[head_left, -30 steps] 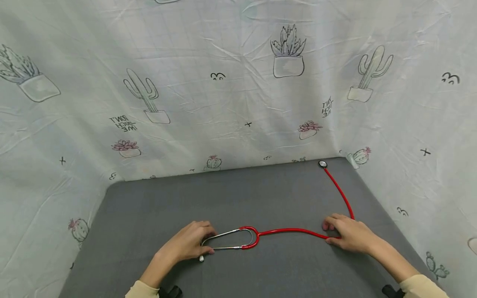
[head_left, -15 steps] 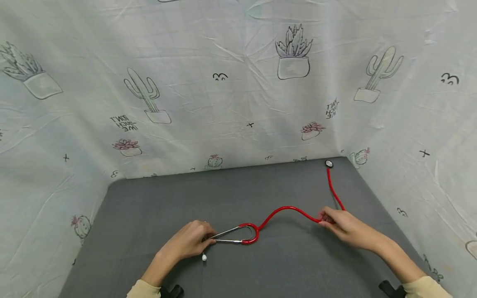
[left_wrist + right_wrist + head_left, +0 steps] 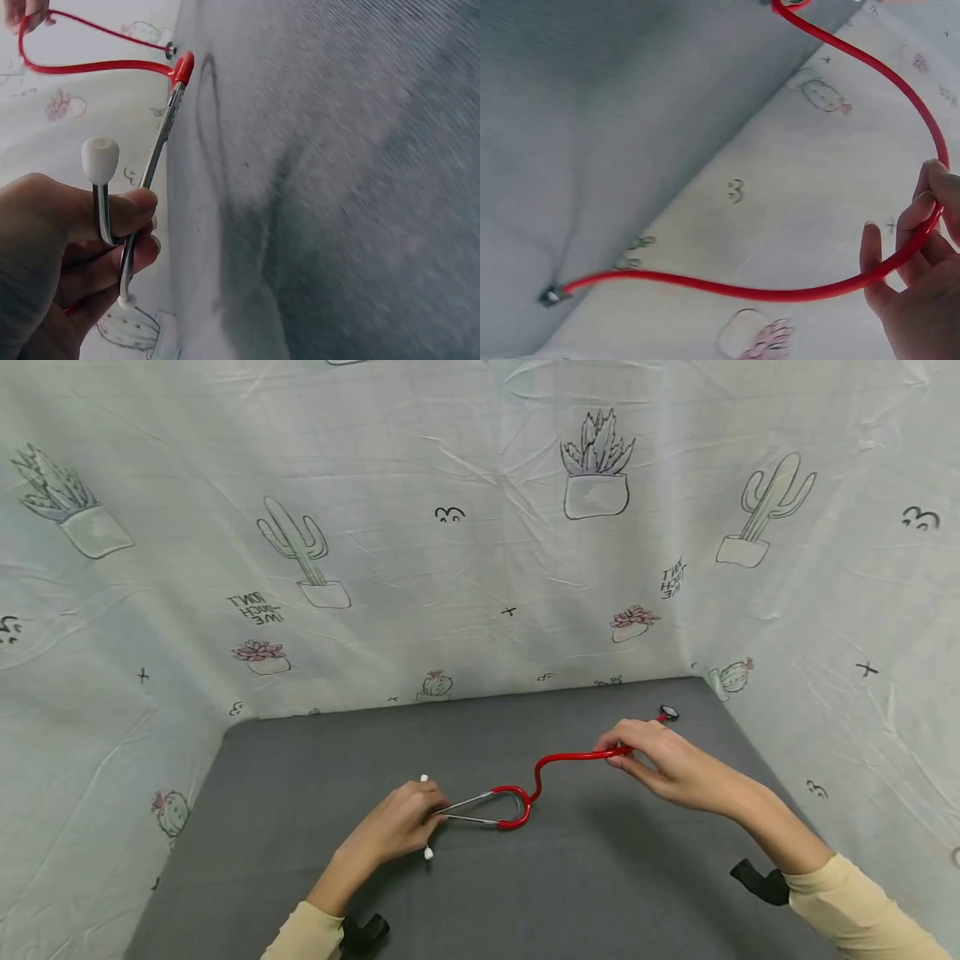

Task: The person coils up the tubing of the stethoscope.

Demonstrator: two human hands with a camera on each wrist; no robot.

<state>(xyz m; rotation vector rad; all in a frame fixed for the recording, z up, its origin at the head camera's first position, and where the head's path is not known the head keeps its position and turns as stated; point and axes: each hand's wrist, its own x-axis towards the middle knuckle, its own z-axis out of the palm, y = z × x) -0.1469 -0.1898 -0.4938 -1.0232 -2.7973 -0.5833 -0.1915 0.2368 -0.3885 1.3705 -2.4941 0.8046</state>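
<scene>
A stethoscope (image 3: 573, 757) with red tubing and metal ear tubes stretches between both hands. My left hand (image 3: 401, 818) pinches the ear tubes near their bent ends; the white ear tips stick out on either side of it. In the left wrist view, one white ear tip (image 3: 100, 159) rises beside the thumb and shadows fall on the cloth below. My right hand (image 3: 663, 764) pinches the red tubing midway along its length. From there the tubing (image 3: 780, 292) runs down to the round chest piece (image 3: 669, 713), near the far right corner.
Dark grey cloth (image 3: 315, 777) covers the tabletop. A pale curtain (image 3: 480, 527) printed with potted cacti stands behind it and along both sides. Black straps (image 3: 365, 935) show at both wrists below the sleeves.
My right hand has lifted the tubing and moved away from me and leftward. The left hand has raised the ear tubes slightly, drawing them together. The chest piece has shifted a little rightward.
</scene>
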